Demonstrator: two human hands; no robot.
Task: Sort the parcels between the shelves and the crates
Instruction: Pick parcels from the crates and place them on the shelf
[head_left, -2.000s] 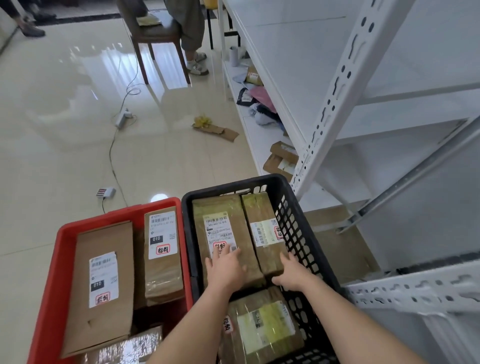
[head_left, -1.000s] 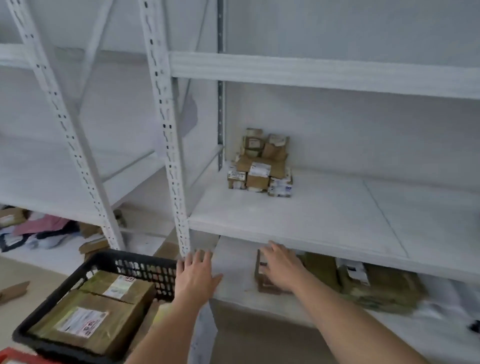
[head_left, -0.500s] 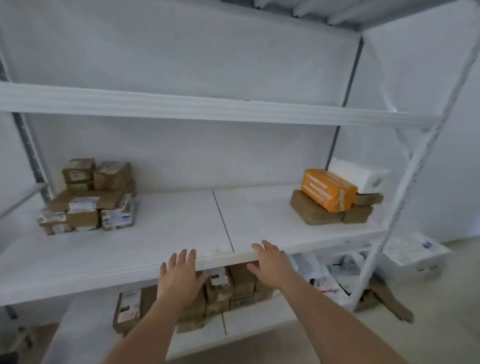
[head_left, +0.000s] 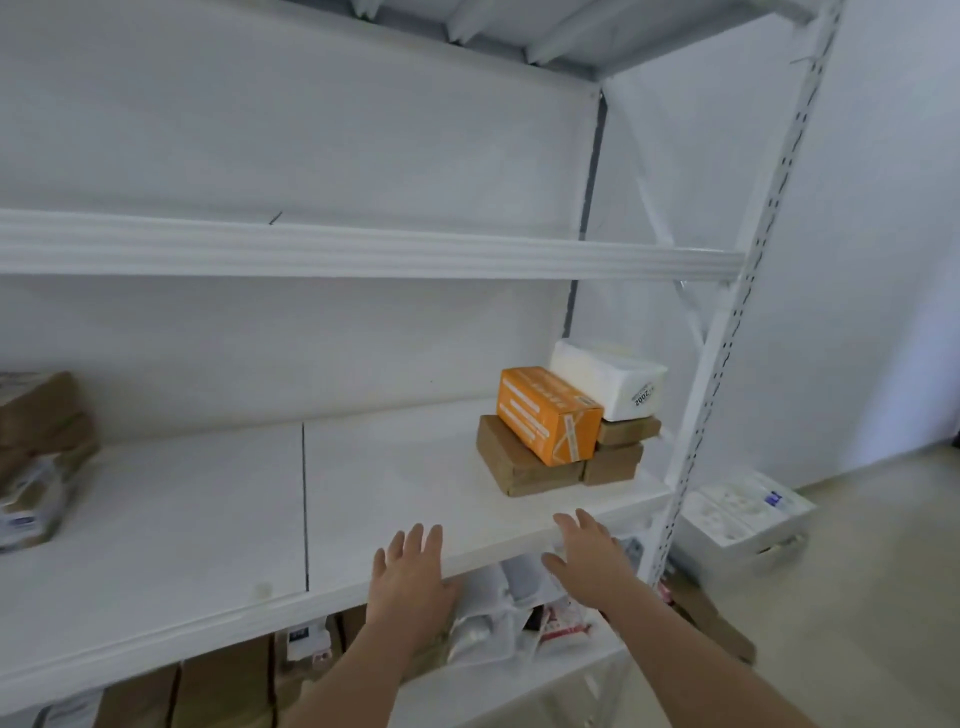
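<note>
A white metal shelf unit fills the view, with its middle shelf (head_left: 395, 483) in front of me. At that shelf's right end, an orange box (head_left: 545, 413) and a white box (head_left: 608, 379) lie on brown parcels (head_left: 524, 467). More brown parcels (head_left: 36, 452) sit at the far left. My left hand (head_left: 410, 577) and my right hand (head_left: 587, 556) are held out with straight fingers near the shelf's front edge, holding nothing. The crates are out of view.
Brown boxes (head_left: 223, 686) and white plastic bags (head_left: 493, 608) lie on the lower shelf (head_left: 483, 686). A white upright post (head_left: 722, 358) closes the unit on the right. Beyond it a white foam box (head_left: 743, 525) rests on the floor by the wall.
The view has swung from the crates up and right along the shelves. My hands left the parcels in the black crate and now reach, without anything in them, toward the right end of the middle shelf.
</note>
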